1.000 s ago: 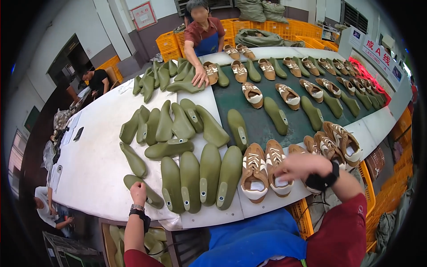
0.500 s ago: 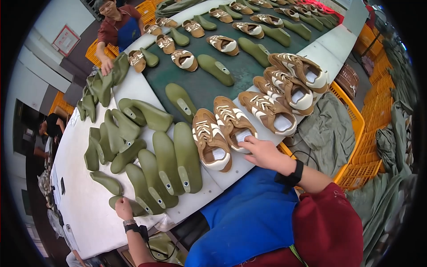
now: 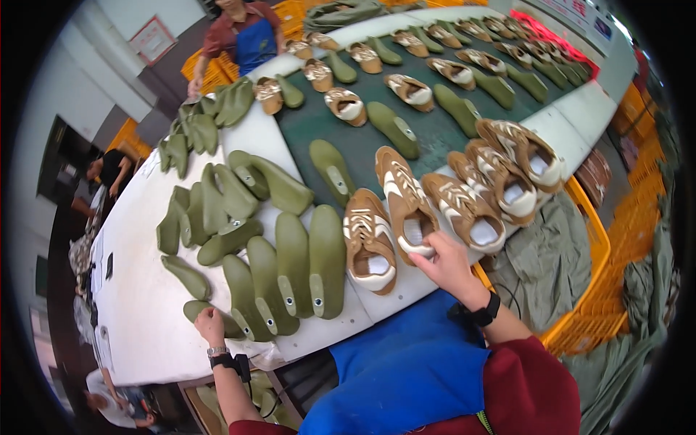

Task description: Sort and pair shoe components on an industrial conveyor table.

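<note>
My right hand (image 3: 451, 270) pinches the heel of a brown and white lace-up sneaker (image 3: 401, 190), thumb outside and fingers at the collar. Close to its left stands a matching sneaker (image 3: 368, 243), with more brown sneakers (image 3: 464, 210) in a row to its right. At the near left of the table, my left hand (image 3: 210, 326) is closed on a green shoe last (image 3: 194, 310) lying on its side; the fingertips are partly hidden. Several green lasts (image 3: 328, 261) lie side by side between my two hands.
More lasts (image 3: 217, 196) are grouped on the white tabletop (image 3: 138, 319). Shoes and lasts stand in rows on the green belt (image 3: 304, 130). A yellow crate (image 3: 591, 217) with grey-green cloth is at the right. Across the table stands a person in a blue apron (image 3: 255, 43).
The view has shifted, so the table sits further right in it. My right hand has closed on the sneaker's heel, and that sneaker now stands more upright. My left hand stays at the same last.
</note>
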`<state>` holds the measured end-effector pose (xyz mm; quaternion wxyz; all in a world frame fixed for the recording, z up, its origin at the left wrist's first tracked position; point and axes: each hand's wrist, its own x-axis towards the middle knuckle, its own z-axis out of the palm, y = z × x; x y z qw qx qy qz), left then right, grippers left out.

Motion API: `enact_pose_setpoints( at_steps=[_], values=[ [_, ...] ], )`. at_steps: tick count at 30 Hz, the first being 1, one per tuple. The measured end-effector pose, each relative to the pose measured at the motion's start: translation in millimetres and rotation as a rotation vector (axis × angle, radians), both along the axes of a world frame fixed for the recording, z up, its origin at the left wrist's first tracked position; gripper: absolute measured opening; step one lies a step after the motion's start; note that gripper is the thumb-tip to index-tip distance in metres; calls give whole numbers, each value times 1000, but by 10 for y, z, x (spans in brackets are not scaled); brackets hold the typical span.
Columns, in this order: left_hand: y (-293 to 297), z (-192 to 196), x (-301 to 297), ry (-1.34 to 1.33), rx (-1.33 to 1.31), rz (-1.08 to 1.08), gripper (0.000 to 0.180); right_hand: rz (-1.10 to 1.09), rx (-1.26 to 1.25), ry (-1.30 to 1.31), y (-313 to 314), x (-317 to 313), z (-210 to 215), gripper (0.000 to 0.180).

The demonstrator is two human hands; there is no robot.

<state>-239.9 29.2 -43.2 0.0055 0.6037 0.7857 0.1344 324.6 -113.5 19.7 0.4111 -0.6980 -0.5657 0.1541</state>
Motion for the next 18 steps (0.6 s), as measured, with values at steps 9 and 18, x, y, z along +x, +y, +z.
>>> enact_pose_setpoints(
  at_steps=[9, 18],
  values=[
    [-53, 4, -26, -169, 110, 358, 38, 143, -158, -291, 1, -55, -349, 26],
    [-410, 162, 356, -82, 162, 38, 30, 204, -203, -412, 96, -81, -361, 27]
  ],
)
